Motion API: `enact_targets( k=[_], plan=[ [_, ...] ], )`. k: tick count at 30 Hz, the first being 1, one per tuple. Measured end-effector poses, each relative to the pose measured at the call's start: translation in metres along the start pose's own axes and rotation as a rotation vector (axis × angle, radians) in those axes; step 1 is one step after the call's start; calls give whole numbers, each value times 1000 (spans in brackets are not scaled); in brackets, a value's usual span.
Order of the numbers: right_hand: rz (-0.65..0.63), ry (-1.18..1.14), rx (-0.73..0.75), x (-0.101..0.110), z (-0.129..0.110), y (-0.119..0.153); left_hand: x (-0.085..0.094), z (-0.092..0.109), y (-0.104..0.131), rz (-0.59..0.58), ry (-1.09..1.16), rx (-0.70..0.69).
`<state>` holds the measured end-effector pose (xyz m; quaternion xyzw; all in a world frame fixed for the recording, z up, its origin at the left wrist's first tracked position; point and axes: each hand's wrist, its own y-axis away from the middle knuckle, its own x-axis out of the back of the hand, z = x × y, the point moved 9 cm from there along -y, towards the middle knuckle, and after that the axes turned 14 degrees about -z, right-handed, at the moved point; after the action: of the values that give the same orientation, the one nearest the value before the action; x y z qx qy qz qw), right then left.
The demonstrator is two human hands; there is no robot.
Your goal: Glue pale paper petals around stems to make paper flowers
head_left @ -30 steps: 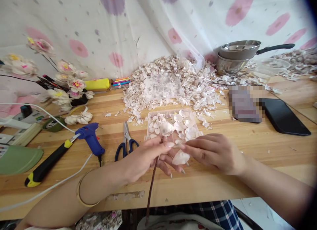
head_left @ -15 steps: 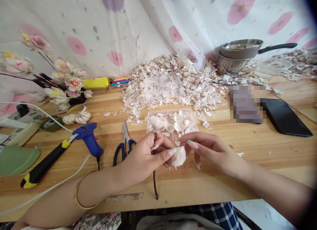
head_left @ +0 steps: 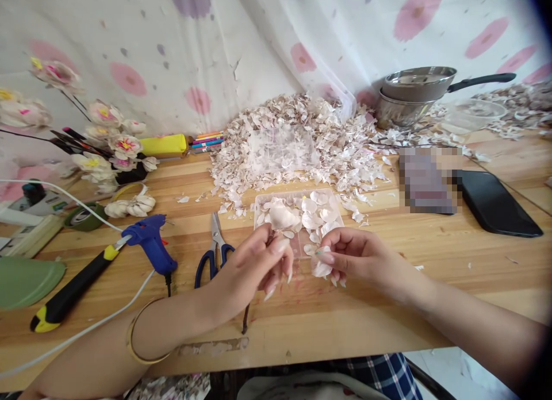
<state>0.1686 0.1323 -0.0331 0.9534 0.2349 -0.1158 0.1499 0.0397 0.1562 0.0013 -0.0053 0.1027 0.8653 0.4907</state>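
My left hand point(head_left: 254, 268) is closed around a thin brown twig point(head_left: 245, 319), whose lower end pokes out below the palm. At the twig's top, above my fingers, sits a cupped white flower head point(head_left: 283, 216). My right hand point(head_left: 357, 252) pinches a loose white petal point(head_left: 321, 268) between thumb and fingers, a short way right of the left hand. Just beyond both hands lies a clear plastic compartment box point(head_left: 338, 200) with several pale petals in it.
Scissors point(head_left: 214, 250) and a blue glue gun point(head_left: 153, 242) with its cord lie left. Behind the box spreads a heap of dried petals point(head_left: 340, 141) around another clear box point(head_left: 282, 150). A black phone point(head_left: 495, 203) and stacked pans point(head_left: 409, 95) are right; made flowers point(head_left: 125, 144) stand far left.
The petal has passed from my left hand's fingertips to my right hand's pinch. My hands have drawn apart, and the twig's lower end has swung left as the flower head tilted right.
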Motion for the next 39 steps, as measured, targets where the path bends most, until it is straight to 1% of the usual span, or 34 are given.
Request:
enact_targets(
  k=[3, 5, 9, 14, 17, 19, 22, 25, 27, 30, 33, 36, 39],
  plan=[
    [37, 17, 40, 7, -11, 4, 6, 13, 6, 29, 36, -69],
    [67, 48, 68, 11, -18, 7, 9, 17, 11, 65, -3, -84],
    [117, 128, 158, 17, -29, 11, 14, 14, 16, 146, -247, -9],
    [186, 224, 381, 22, -46, 19, 23, 7, 16, 249, -506, 116],
    [173, 284, 521, 17, -57, 27, 22, 13, 14, 262, -740, 165],
    [145, 299, 572, 11, -62, 30, 17, 18, 12, 246, -854, 174],
    [112, 321, 578, 3, -65, 33, 10, 24, 9, 234, -980, 156],
    [124, 386, 547, -3, -64, 32, 7, 29, 8, 270, -1105, 127],
    [136, 425, 515, -4, -60, 29, 5, 28, 7, 277, -1158, 121],
    [171, 454, 468, -1, -51, 22, 2, 26, 6, 260, -1182, 122],
    [234, 468, 441, 5, -44, 17, -1, 25, 6, 246, -1191, 121],
    [288, 520, 434, 7, -44, 16, -4, 25, 6, 226, -1182, 124],
    [302, 579, 444, 5, -47, 17, -5, 24, 6, 202, -1139, 125]
  ],
)
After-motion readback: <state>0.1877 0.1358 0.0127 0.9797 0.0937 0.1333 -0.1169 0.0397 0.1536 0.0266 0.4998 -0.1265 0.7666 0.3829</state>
